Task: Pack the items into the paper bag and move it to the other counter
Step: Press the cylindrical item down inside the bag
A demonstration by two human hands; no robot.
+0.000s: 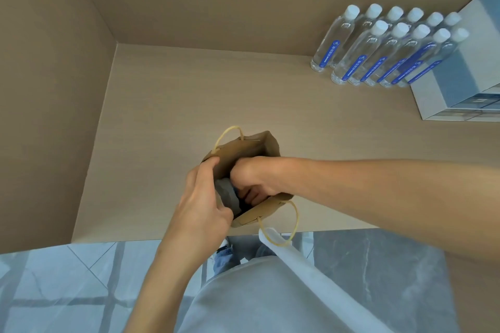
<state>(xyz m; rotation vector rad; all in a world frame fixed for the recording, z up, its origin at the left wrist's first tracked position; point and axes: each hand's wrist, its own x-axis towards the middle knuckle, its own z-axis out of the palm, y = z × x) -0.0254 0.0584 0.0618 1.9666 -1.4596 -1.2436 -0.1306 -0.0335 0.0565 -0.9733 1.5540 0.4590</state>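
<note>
A small brown paper bag (266, 143) with yellow cord handles stands open on the beige counter (167, 105), near its front edge. My left hand (201, 197) grips the bag's left rim and holds the mouth apart. My right hand (251, 178) reaches down inside the bag, fingers curled around a grey item (227, 194) that sits in the opening. The lower part of the bag's inside is hidden by my hands.
Several clear water bottles (378, 46) with white caps and blue labels stand at the back right. A white and grey box stack (457, 84) sits beside them on the right. Walls close off the counter's left and back. Grey marble floor (54, 289) lies below.
</note>
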